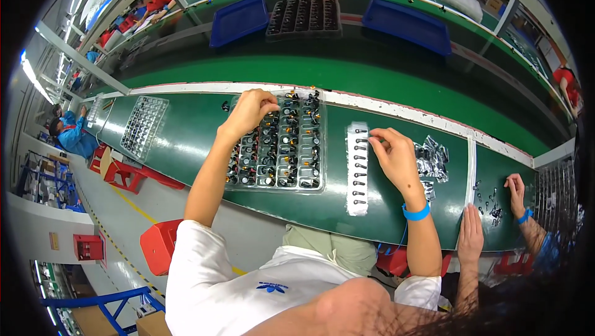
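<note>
My left hand is over the far left part of a clear plastic tray. Its fingers are bent and pressed together; whatever they may hold is hidden. Rows of small black parts with orange and white bits fill the tray's pockets. To the right lies a white strip with several small black pieces set across it in a column. My right hand is at the strip's far right edge, thumb and forefinger brought together beside the upper pieces. Anything between those fingertips is too small to make out. A blue band circles my right wrist.
Small clear bags of dark parts lie right of my right hand. Further right, a co-worker's hands rest by loose black parts. Another clear tray sits left. Across the white rail, blue trays flank a dark tray.
</note>
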The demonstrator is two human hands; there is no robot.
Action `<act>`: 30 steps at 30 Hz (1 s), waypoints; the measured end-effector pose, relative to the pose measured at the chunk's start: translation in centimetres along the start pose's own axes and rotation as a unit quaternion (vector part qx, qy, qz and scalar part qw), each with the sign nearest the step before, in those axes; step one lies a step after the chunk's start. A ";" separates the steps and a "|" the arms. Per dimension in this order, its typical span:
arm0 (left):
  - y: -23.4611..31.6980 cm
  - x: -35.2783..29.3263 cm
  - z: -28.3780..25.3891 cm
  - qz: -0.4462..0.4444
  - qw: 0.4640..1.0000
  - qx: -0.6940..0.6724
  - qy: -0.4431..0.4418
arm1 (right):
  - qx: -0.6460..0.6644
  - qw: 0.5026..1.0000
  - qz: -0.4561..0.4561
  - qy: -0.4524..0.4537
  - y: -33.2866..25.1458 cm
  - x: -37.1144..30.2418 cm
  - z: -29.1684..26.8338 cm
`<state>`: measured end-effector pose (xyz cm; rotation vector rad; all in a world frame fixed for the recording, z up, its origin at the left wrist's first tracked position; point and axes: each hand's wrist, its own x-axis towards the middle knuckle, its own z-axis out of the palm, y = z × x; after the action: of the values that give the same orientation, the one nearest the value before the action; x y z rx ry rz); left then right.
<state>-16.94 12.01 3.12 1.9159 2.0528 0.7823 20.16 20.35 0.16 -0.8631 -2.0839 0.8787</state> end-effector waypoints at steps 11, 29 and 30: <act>7.5 -1.3 2.5 0.101 0.994 0.007 0.048 | -0.118 0.988 -0.091 0.025 0.8 0.4 0.8; 12.0 -0.7 8.3 0.176 0.968 -0.119 -0.132 | -0.095 0.985 -0.141 0.020 2.2 0.6 1.4; 10.9 -1.1 7.6 0.218 0.970 -0.095 -0.046 | -0.080 0.986 -0.144 0.033 2.0 0.5 1.2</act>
<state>-3.63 12.68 2.27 2.2684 1.4578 0.9217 19.52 21.43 -1.91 -0.6401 -2.1741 0.5283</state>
